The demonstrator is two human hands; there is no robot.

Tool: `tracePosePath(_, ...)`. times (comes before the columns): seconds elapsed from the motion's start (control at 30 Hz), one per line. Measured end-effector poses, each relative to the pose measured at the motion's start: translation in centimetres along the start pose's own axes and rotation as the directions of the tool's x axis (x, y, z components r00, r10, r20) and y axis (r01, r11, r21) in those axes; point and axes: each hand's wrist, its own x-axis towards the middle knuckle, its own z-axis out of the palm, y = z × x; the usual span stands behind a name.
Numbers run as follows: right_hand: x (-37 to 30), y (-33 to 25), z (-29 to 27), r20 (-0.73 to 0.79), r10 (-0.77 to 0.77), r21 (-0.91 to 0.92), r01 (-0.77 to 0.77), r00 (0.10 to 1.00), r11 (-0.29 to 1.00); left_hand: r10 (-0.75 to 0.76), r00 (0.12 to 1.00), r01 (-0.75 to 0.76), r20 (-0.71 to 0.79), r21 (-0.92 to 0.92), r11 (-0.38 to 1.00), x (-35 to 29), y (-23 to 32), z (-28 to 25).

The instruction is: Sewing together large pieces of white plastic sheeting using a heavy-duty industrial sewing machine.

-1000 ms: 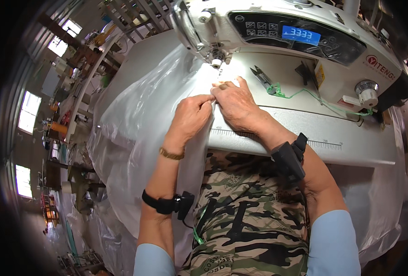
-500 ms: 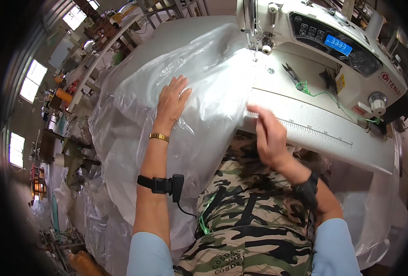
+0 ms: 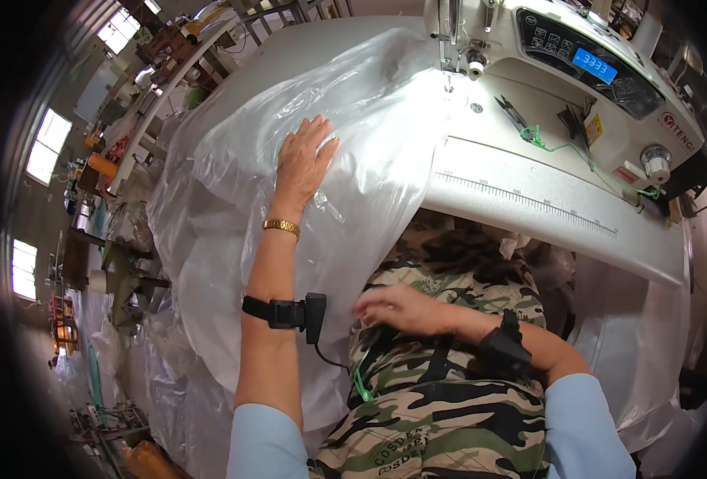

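Observation:
A large sheet of clear plastic film (image 3: 369, 136) is draped over the white sewing table (image 3: 545, 199) and hangs down to my lap. My left hand (image 3: 302, 160) lies flat on the film with its fingers spread, left of the needle. My right hand (image 3: 397, 307) is low over my lap at the hanging edge of the film, blurred; whether it grips the film I cannot tell. The white sewing machine (image 3: 577, 64) with a blue lit display stands at the far right, and its needle area (image 3: 453, 72) touches the film's far edge.
Small snips (image 3: 513, 116) and a green cord (image 3: 549, 145) lie on the machine bed. A ruler scale (image 3: 529, 203) runs along the table's front. More plastic (image 3: 170, 359) piles on the floor to the left, beside racks and work tables.
Both hands left the needle area. My left hand slid left and spread flat on the film; my right hand dropped from the table's edge to my lap. The view swung left.

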Motion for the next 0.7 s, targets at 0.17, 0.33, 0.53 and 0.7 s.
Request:
tracePosePath(0.17,0.3,6.0,-5.2,-0.629,0.129,0.100,-0.085,0.766,0.991,0.010,1.000,-0.010,-0.009,0.006,1.000,0.1,0.3,-0.2)
tracePosePath(0.33,3.7,6.0,-6.9,-0.476,0.205,0.184,-0.131,0.855,0.974,0.014,1.000,-0.014,-0.012,0.012,1.000,0.1,0.2,0.3)
tracePosePath(0.53,8.1,7.6,-7.1,-0.324,0.103,0.278,-0.009,0.940,0.961,-0.003,1.000,0.003,0.014,0.032,0.999,0.2,0.4,0.3)
tracePosePath(0.7,10.6,8.8,-6.3,-0.364,-0.082,-0.176,0.018,0.928,0.984,-0.014,1.000,0.013,0.016,0.050,0.999,0.1,0.2,0.3)
